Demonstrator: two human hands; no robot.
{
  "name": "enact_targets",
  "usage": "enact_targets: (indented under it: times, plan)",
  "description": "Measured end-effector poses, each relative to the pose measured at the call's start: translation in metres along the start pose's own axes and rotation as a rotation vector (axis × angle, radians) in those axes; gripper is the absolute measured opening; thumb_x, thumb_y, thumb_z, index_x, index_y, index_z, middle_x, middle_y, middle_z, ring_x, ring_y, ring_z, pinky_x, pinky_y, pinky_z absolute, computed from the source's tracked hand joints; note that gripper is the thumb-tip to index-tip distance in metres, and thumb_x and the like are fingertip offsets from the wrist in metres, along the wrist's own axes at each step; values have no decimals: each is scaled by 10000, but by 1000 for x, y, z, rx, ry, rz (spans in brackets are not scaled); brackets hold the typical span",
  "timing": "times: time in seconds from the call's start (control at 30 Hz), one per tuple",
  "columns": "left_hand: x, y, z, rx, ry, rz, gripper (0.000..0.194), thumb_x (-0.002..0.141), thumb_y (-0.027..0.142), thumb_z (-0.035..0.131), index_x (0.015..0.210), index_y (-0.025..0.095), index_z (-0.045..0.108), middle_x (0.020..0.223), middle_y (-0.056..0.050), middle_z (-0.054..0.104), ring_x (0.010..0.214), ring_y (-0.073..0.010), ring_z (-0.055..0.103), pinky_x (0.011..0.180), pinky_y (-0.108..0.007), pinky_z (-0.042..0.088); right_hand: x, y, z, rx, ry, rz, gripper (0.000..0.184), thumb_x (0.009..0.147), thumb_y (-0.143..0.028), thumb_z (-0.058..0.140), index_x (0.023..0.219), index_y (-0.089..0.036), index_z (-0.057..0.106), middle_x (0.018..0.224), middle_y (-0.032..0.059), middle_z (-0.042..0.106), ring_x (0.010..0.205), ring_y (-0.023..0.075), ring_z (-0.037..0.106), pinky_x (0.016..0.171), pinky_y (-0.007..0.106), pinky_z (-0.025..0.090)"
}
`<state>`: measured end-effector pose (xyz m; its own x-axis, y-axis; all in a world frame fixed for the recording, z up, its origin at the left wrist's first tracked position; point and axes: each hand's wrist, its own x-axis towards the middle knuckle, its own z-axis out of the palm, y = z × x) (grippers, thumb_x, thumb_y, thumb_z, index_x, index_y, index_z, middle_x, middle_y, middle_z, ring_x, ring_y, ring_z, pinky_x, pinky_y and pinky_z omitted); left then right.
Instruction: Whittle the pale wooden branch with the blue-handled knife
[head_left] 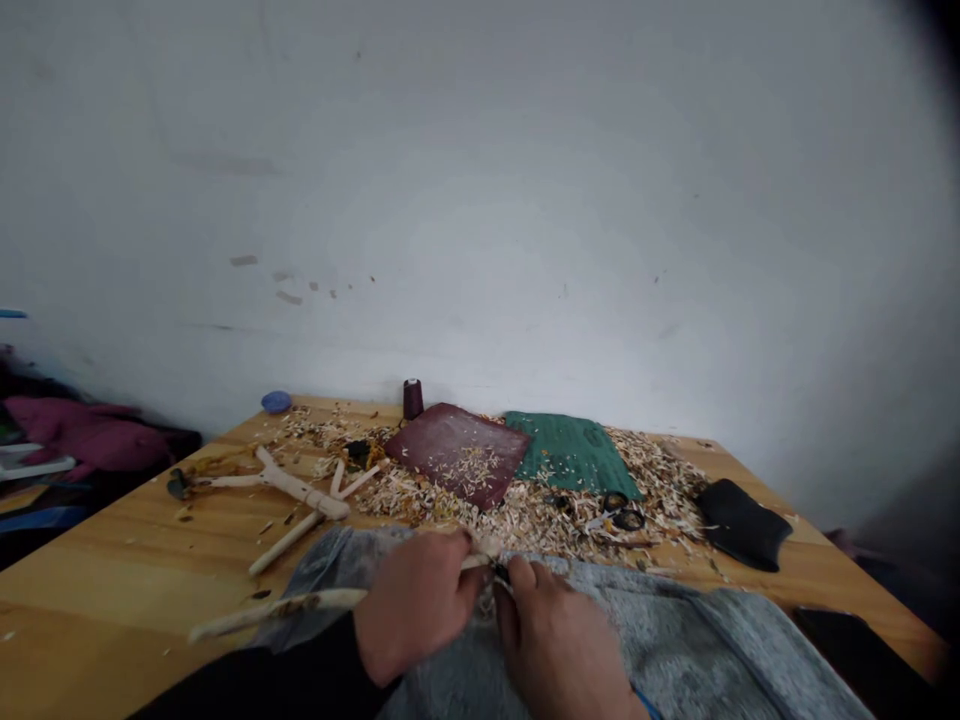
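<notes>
My left hand (421, 592) is closed around a peeled, pale wooden stick (300, 603). One end of the stick reaches out to the left past my wrist, and its other end shows between my two hands. Close beside it, my right hand (562, 635) grips a small dark knife (501, 572), mostly hidden by the fingers, against the stick. Both hands are over a grey cloth (660, 640) at the table's near edge. To the left lies a peeled forked branch (300, 490).
Wood shavings (427, 500) cover much of the wooden table (97, 590). Among them are a maroon sheet (457, 450), a green sheet (574, 450) and scissors (619, 515). A thread spool (412, 399) stands by the wall; a black curved piece (742, 523) and a dark phone-like slab (862, 650) lie right.
</notes>
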<state>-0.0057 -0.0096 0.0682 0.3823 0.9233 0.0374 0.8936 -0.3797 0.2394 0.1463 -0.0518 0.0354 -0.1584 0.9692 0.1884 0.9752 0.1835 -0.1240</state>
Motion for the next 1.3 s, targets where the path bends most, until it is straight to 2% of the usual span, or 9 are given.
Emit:
enact_targets:
  times: [0.23,0.33,0.43,0.57,0.67,0.93,1.07,1.17,1.3]
  plan:
    - [18,18,-80,-210,410,250,159,867,289,471,749,216,548,662,24,608,603,-139,558,577,-254,369,42,18,-72,130,542,-236,378,998,-390,284,803,-201,547,699,38,605,620,182,606,537,269,388]
    - [27,29,-81,-342,563,265,136,878,298,466,805,208,537,673,35,574,605,-121,515,601,-244,386,57,29,-84,217,676,-307,364,1001,-363,281,895,-182,578,804,68,651,716,177,622,637,269,431]
    - [36,36,-62,-311,590,237,162,903,324,426,812,209,496,713,8,579,640,-142,538,606,-263,400,64,43,-70,327,715,-301,318,982,-359,325,942,-187,591,724,43,644,632,165,608,596,254,430]
    - [54,38,-32,-51,400,159,214,944,337,351,994,190,498,819,-63,638,696,-212,626,595,-309,426,74,59,-33,532,496,-185,343,969,-388,299,858,-210,570,600,6,593,526,162,571,532,248,400]
    - [69,35,-14,-70,226,133,201,949,302,328,997,182,481,792,-71,649,684,-239,639,587,-320,424,84,68,-11,713,333,-132,341,968,-426,301,789,-222,509,567,-13,560,510,154,551,500,235,374]
    - [86,25,1,-572,138,87,208,886,336,438,716,217,424,639,27,525,593,-144,541,542,-253,357,93,85,14,991,275,-46,298,954,-471,363,826,-223,467,541,-72,469,471,125,455,463,221,354]
    - [88,17,-5,-1038,-75,37,194,823,400,471,780,216,428,604,68,480,427,-86,477,427,-215,361,95,92,23,1116,254,11,356,950,-531,342,804,-227,456,553,-60,482,470,127,458,455,228,364]
    - [88,11,-7,-1204,-176,47,247,775,421,503,876,208,429,725,25,580,438,-83,528,396,-202,371,98,96,27,1132,244,17,373,944,-547,356,800,-221,467,571,-48,503,494,131,467,475,234,374]
    - [86,8,-8,-1348,-245,66,310,785,487,549,831,202,434,598,46,569,343,-51,426,337,-172,291,99,95,28,1130,175,18,403,925,-576,381,751,-223,472,557,-43,504,512,138,473,504,244,385]
